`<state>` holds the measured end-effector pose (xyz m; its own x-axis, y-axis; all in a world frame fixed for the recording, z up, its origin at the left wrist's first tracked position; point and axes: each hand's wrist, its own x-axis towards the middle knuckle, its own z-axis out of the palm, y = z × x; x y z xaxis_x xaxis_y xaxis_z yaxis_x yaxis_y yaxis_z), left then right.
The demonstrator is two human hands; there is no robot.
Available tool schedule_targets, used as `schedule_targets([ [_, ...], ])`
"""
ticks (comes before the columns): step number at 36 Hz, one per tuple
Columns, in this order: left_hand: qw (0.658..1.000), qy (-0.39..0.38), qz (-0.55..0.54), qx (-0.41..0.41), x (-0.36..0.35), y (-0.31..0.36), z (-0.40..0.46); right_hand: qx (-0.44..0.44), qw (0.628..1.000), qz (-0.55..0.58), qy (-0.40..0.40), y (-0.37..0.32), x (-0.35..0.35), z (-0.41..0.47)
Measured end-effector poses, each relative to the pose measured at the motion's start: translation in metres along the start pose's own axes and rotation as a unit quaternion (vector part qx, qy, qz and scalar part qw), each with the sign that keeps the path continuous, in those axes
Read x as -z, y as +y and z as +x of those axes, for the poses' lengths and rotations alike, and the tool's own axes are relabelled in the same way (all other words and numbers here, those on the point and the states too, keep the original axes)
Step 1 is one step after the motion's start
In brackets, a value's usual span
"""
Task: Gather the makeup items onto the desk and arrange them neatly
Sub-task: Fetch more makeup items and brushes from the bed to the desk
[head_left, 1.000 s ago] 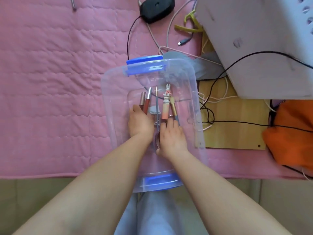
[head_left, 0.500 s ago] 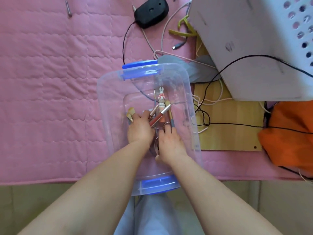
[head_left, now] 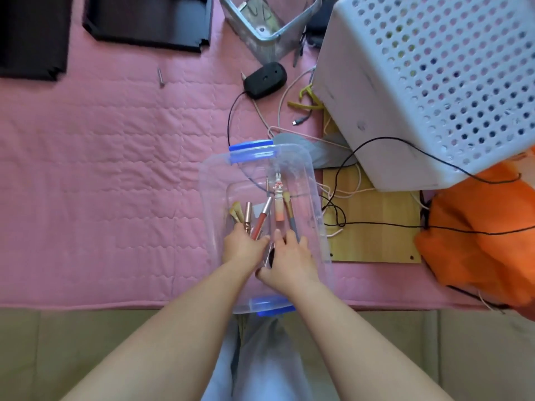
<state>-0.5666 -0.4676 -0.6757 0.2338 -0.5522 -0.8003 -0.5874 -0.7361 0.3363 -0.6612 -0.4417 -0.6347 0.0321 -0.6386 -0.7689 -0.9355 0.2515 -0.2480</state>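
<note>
- Clear plastic bin (head_left: 215,198) with blue latches sits on the pink quilted mat (head_left: 101,169), near edge overhanging toward the person.
- Both hands are inside the bin, side by side, almost touching.
- Left hand (head_left: 241,246): fingers curled around the lower ends of several makeup sticks: a rose-gold tube (head_left: 248,215), a red lip gloss (head_left: 262,217) and a tan-bristled brush (head_left: 236,212). They fan out away from the person.
- Right hand (head_left: 289,263): fingers extended forward, fingertips at the base of a peach bunny-topped pen (head_left: 278,202) and a grey-handled brush (head_left: 290,217). Cannot tell if it grips them or only touches them.
- A dark round item (head_left: 271,256) shows in the gap between the 2 hands; too hidden to identify.
- Right of the bin: a wooden board (head_left: 373,241) crossed by black and white cables, a white perforated basket (head_left: 419,82) on its side, orange fabric (head_left: 477,241).
- Far side of the mat: black mouse (head_left: 265,79), a screw (head_left: 160,77), 2 dark trays (head_left: 147,21), a clear container (head_left: 266,21).
</note>
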Motion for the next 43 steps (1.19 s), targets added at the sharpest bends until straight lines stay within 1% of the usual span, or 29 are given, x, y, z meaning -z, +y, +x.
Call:
schedule_targets([
  [4, 0.999, 0.006, -0.034, -0.002, 0.022, 0.008, -0.036, -0.006, 1.000, 0.013, 0.028, -0.007, 0.017, -0.031],
  [11, 0.991, 0.062, -0.111, -0.047, 0.084, 0.012, -0.089, 0.013, 0.993, 0.047, 0.104, -0.020, 0.048, -0.080],
  [16, 0.981, 0.116, -0.142, -0.055, 0.136, 0.001, -0.131, 0.037, 0.982, 0.124, 0.136, -0.048, 0.064, -0.112],
  [18, 0.977, 0.137, -0.156, -0.056, 0.156, -0.005, -0.150, 0.036, 0.971, 0.204, 0.122, -0.064, 0.071, -0.127],
  [20, 0.970, 0.153, -0.178, -0.059, 0.174, -0.011, -0.166, 0.034, 0.950, 0.296, 0.094, -0.082, 0.078, -0.139],
  [23, 0.961, 0.173, -0.204, -0.067, 0.203, -0.028, -0.191, 0.054, 0.924, 0.373, 0.060, -0.114, 0.082, -0.156],
  [29, 0.946, 0.235, -0.211, -0.070, 0.272, -0.094, -0.243, 0.068, 0.935, 0.347, -0.028, -0.203, 0.060, -0.193],
  [32, 0.935, 0.267, -0.228, -0.054, 0.306, -0.135, -0.261, 0.091, 0.922, 0.369, -0.074, -0.249, 0.042, -0.214],
  [34, 0.925, 0.286, -0.246, -0.046, 0.327, -0.166, -0.270, 0.107, 0.920, 0.365, -0.093, -0.280, 0.026, -0.227],
  [39, 0.906, 0.314, -0.283, -0.022, 0.373, -0.247, -0.297, 0.126, 0.919, 0.358, -0.110, -0.358, -0.022, -0.258],
  [41, 0.897, 0.323, -0.300, -0.018, 0.389, -0.281, -0.307, 0.166, 0.919, 0.341, -0.105, -0.389, -0.042, -0.271],
  [43, 0.887, 0.341, -0.313, -0.005, 0.406, -0.315, -0.318, 0.218, 0.925, 0.302, -0.080, -0.421, -0.060, -0.287],
])
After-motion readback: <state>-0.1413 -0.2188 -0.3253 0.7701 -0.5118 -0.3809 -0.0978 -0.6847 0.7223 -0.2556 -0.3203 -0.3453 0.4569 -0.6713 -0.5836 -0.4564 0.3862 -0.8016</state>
